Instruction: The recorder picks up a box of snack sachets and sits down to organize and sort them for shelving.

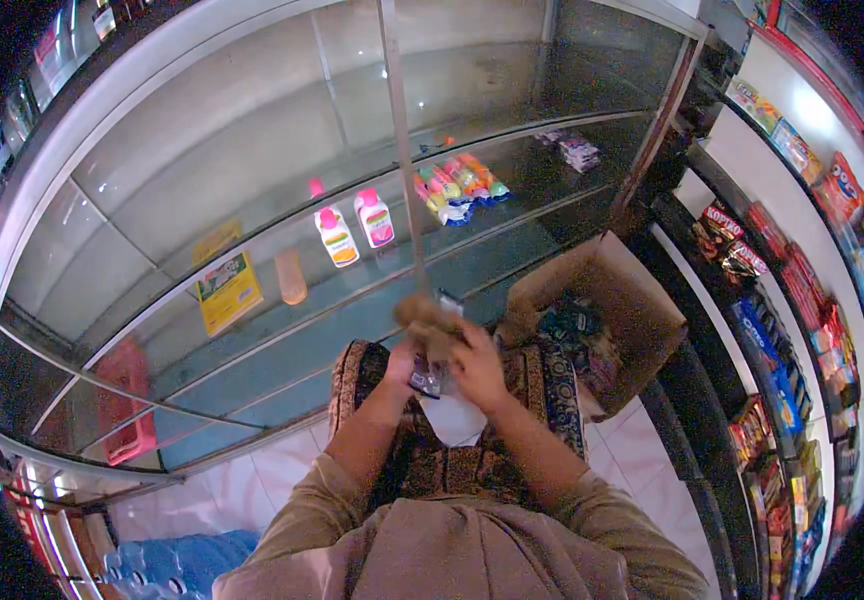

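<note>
Both hands meet above my lap, blurred by movement. My left hand [402,361] is closed on a small plastic packet [426,381] with dark edges. My right hand [479,369] grips a brown, cloth-like thing [428,313] that lies across the packet's upper part; the blur hides its exact kind. Below the hands, a white sheet or bag [453,421] rests on the dark patterned fabric [439,469] over my lap. To the right of my knees stands an open cardboard box [645,322] with several dark green and other packets [570,326] inside.
Ahead is a glass display case [394,112] holding white bottles with pink caps [338,238], a yellow book or pack [229,292], colourful packets [458,184] and a pink plastic basket [128,405]. Snack shelves [732,337] rise on the right. Blue water bottles [176,562] lie at lower left.
</note>
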Demonstrator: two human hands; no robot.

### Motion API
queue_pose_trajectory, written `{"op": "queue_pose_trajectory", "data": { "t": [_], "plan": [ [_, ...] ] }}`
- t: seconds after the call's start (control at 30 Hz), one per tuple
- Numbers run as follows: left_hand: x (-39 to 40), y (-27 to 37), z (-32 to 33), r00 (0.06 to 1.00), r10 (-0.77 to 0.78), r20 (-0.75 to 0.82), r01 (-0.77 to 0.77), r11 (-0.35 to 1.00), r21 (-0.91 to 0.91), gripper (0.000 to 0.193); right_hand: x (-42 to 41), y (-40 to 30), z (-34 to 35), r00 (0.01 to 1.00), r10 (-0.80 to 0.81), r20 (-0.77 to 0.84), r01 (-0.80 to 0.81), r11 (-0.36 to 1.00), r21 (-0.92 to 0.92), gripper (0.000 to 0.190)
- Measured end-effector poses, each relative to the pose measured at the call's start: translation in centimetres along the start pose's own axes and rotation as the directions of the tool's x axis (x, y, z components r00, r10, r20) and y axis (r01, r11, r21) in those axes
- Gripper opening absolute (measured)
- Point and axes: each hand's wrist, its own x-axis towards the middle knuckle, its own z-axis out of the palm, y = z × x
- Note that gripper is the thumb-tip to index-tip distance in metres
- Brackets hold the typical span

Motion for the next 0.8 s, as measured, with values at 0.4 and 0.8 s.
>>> {"op": "queue_pose_trajectory", "data": {
  "t": [0.4, 0.8],
  "plan": [
    [0.4, -1.5, 0.0, 0.997, -0.061, 0.048, 0.058, 0.996, 0.062, 0.027, 0.5, 3.7, 1.5, 0.77, 0.542, -0.337, -0.485, 0.84, 0.244, 0.028],
    [1.1, -2.0, 0.1, 0.965, -0.116, 0.235, 0.046, 0.958, 0.283, 0.071, -0.5, 6.1, 1.3, 0.886, 0.314, -0.341, -0.423, 0.85, -0.315, 0.025]
  ]
}}
